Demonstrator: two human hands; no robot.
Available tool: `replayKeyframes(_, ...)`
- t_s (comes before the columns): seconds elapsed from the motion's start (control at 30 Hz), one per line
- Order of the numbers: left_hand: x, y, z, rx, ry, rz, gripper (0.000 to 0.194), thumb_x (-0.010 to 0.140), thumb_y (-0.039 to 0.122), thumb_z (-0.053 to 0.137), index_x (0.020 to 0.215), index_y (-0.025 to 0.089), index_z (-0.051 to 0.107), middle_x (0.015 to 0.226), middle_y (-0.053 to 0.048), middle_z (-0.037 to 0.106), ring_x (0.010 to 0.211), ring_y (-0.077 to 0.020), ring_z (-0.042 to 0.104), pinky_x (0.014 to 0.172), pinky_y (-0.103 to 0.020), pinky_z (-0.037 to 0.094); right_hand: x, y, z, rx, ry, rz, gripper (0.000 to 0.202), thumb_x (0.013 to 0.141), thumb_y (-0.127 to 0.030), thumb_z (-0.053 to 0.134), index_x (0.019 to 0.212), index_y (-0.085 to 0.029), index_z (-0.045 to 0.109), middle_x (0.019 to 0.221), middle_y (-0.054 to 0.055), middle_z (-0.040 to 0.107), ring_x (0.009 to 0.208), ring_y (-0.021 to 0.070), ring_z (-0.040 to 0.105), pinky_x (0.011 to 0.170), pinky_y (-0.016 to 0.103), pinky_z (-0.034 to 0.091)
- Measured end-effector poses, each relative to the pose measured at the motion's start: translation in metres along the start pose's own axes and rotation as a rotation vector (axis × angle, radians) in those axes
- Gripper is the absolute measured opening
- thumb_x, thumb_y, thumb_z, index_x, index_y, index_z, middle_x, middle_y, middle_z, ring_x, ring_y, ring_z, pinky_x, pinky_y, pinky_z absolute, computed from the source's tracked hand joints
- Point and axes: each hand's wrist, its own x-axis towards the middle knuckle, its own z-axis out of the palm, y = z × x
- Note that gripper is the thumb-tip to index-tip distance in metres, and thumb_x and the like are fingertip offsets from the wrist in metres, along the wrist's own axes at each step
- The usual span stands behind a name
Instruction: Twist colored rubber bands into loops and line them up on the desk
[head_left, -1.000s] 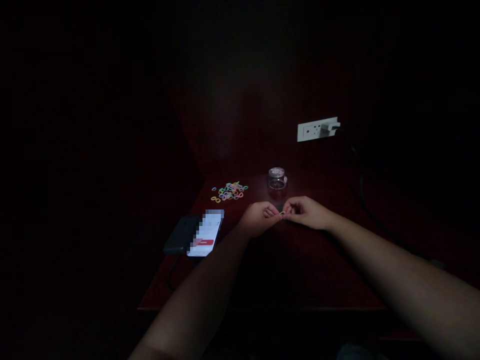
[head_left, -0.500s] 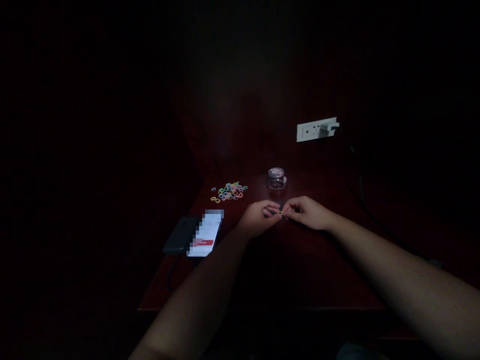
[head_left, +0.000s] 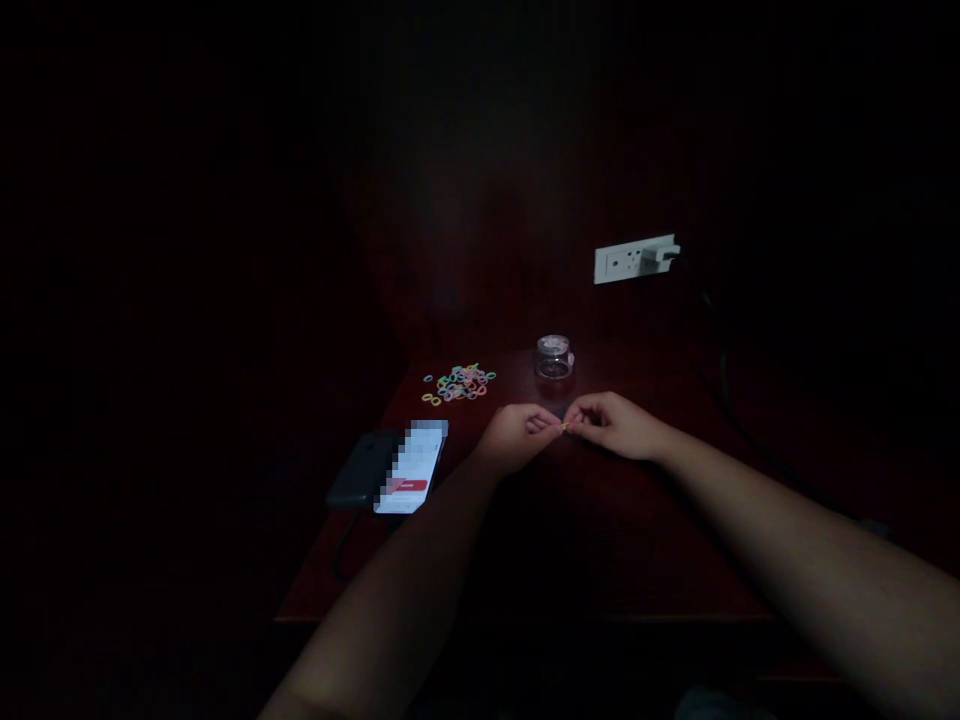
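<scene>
Between the fingertips of both hands is a small yellow elastic band [head_left: 565,427], mostly covered by the fingers. My left hand [head_left: 517,436] pinches it from the left, its thumb and fingers closed. From the right, my right hand [head_left: 615,424] pinches the same band with thumb and forefinger. The two hands meet just above the dark red table [head_left: 600,540]. Beyond them stands a small clear jar [head_left: 553,362] with a lid on. To the left of the jar lies a loose pile of colourful elastic bands [head_left: 459,384].
A lit phone [head_left: 416,470] lies left of my left forearm, beside a dark power bank [head_left: 361,470] with a cable. On the back wall is a white socket [head_left: 630,260] with a plug in it. A dark cord [head_left: 726,390] runs down from it at the right.
The left fingers have closed in toward the right fingertips, and less of the yellow band shows between them. Everything else looks the same.
</scene>
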Motion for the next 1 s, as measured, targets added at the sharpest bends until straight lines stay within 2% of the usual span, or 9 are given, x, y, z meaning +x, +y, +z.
replayKeyframes(0.17, -0.0001, -0.0009, -0.0002, 0.026, 0.014, -0.004, 0.022, 0.073, 0.031, 0.059, 0.081, 0.012, 0.065, 0.073, -0.005, 0.065, 0.064, -0.0109, 0.057, 0.057, -0.021, 0.045, -0.0004, -0.0016, -0.0008, 0.009, -0.012, -0.007, 0.027, 0.073, -0.038, 0.056, 0.077, -0.012, 0.061, 0.062, 0.001, 0.056, 0.054, 0.0092, 0.046, 0.050, 0.022, 0.036)
replayKeyframes(0.43, -0.0006, -0.0012, 0.0006, 0.041, 0.019, 0.002, 0.024, 0.070, 0.035, 0.062, 0.078, 0.012, 0.062, 0.070, -0.005, 0.064, 0.061, -0.0102, 0.056, 0.055, -0.021, 0.044, -0.0009, -0.0041, -0.0005, -0.005, -0.044, 0.001, 0.021, 0.077, -0.032, 0.051, 0.078, -0.014, 0.061, 0.066, 0.002, 0.060, 0.054, 0.0091, 0.048, 0.051, 0.021, 0.037)
replayKeyframes(0.73, -0.0002, 0.0020, 0.0002, -0.017, 0.012, 0.068, 0.023, 0.072, 0.025, 0.061, 0.091, 0.011, 0.063, 0.080, -0.006, 0.066, 0.065, -0.0092, 0.058, 0.059, -0.020, 0.046, -0.0001, -0.0043, -0.0002, 0.008, -0.044, 0.022, 0.021, 0.077, -0.032, 0.050, 0.078, -0.013, 0.061, 0.067, 0.003, 0.061, 0.052, 0.0082, 0.046, 0.049, 0.020, 0.036)
replayKeyframes(1.0, 0.0020, -0.0018, -0.0006, 0.039, 0.038, 0.057, 0.021, 0.073, 0.029, 0.060, 0.084, 0.011, 0.064, 0.077, -0.006, 0.066, 0.067, -0.0118, 0.058, 0.062, -0.023, 0.047, 0.0000, -0.0026, 0.0008, 0.042, -0.016, -0.006, 0.025, 0.074, -0.037, 0.056, 0.081, -0.013, 0.062, 0.065, 0.002, 0.058, 0.055, 0.0090, 0.048, 0.051, 0.021, 0.037)
